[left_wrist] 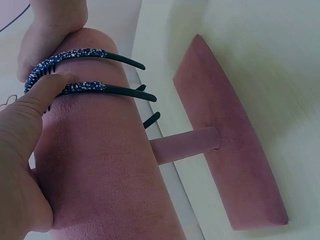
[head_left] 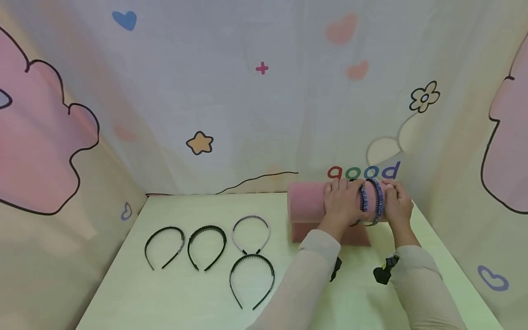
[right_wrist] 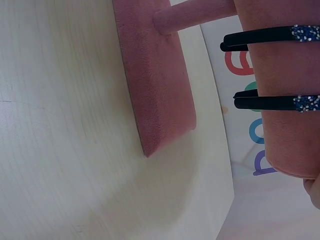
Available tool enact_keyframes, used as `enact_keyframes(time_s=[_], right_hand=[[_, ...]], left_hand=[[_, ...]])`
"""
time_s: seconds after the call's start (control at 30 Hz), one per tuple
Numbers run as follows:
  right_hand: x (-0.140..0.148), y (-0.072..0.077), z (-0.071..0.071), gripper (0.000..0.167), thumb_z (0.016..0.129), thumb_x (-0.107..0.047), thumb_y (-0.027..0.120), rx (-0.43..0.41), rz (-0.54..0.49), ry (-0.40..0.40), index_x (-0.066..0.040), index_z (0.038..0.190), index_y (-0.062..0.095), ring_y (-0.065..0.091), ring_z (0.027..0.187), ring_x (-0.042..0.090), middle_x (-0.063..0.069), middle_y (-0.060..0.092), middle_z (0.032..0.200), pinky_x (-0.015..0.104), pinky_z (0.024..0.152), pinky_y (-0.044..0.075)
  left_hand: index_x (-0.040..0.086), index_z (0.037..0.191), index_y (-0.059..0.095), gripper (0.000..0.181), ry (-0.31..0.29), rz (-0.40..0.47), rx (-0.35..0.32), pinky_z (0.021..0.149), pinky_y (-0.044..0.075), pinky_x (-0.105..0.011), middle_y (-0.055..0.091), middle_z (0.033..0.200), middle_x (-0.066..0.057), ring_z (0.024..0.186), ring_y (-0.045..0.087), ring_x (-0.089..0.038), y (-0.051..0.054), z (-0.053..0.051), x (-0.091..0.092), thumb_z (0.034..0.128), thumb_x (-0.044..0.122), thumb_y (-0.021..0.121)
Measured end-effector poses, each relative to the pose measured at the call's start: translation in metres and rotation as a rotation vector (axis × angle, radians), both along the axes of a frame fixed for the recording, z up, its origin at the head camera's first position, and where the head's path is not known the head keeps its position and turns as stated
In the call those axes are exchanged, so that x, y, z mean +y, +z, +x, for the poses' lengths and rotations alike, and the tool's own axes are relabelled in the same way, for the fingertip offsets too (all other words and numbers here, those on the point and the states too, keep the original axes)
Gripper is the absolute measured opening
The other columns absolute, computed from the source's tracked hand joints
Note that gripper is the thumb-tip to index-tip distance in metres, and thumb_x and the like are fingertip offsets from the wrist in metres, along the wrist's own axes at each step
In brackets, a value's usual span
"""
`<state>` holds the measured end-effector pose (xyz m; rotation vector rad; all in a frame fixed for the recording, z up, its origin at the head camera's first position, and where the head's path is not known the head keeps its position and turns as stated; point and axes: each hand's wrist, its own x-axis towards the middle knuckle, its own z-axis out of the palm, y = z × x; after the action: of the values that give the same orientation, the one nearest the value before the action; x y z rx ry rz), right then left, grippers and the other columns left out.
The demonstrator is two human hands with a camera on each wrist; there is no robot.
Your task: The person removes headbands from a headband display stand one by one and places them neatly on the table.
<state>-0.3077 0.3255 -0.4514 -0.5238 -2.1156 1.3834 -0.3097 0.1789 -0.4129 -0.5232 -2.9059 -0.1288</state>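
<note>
A pink velvet headband display stand [head_left: 307, 201] stands at the right of the table, its roll lying sideways. Two dark headbands with blue glittery tops, an outer one [head_left: 378, 201] and an inner one [head_left: 363, 199], sit around the roll toward its right end. My left hand [head_left: 343, 201] reaches over the roll, holding the inner headband; in the left wrist view its thumb [left_wrist: 42, 95] lies against that band. The other left fingers are hidden there behind the roll. My right hand [head_left: 398, 206] holds the roll's right end, beside the outer headband.
To the left lie a black headband [head_left: 165, 228], a thicker black one [head_left: 207, 227], a pale lilac one [head_left: 233, 233] and a dark toothed one [head_left: 272, 275]. The stand's flat base [left_wrist: 240, 150] rests on the pale table [head_left: 173, 302]. A printed curtain [head_left: 231, 91] closes the back.
</note>
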Motion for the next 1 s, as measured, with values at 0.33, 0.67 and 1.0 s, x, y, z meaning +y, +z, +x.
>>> enact_keyframes(time_s=[0.33,0.67,1.0], right_hand=[[0.006,0.006,-0.008,0.037,0.094,-0.032,0.039,0.037,0.002,0.003,-0.014,0.112,0.065,0.053,0.109,0.023,0.005,0.06,0.121,0.041,0.089,0.039],[-0.001,-0.016,0.005,0.04,0.094,-0.034,0.037,-0.029,-0.015,0.019,-0.012,0.115,0.063,0.051,0.112,0.029,0.008,0.058,0.124,0.048,0.091,0.037],[0.001,-0.001,-0.004,0.04,0.093,-0.034,0.036,-0.026,-0.018,0.005,-0.015,0.114,0.064,0.051,0.111,0.026,0.007,0.057,0.125,0.044,0.09,0.037]], left_hand=[[0.048,0.14,0.023,0.096,0.006,-0.014,0.039,0.101,0.017,-0.038,0.035,0.131,0.01,0.124,0.024,-0.017,-0.001,-0.008,-0.008,0.0591,0.074,0.067],[0.044,0.143,0.023,0.099,-0.01,0.013,0.02,0.104,0.014,-0.043,0.031,0.137,0.004,0.129,0.019,-0.02,-0.022,0.012,-0.04,0.0593,0.072,0.069],[0.044,0.142,0.024,0.1,0.0,0.091,0.11,0.104,0.013,-0.044,0.028,0.137,0.002,0.13,0.017,-0.021,-0.02,0.005,-0.047,0.0578,0.073,0.07]])
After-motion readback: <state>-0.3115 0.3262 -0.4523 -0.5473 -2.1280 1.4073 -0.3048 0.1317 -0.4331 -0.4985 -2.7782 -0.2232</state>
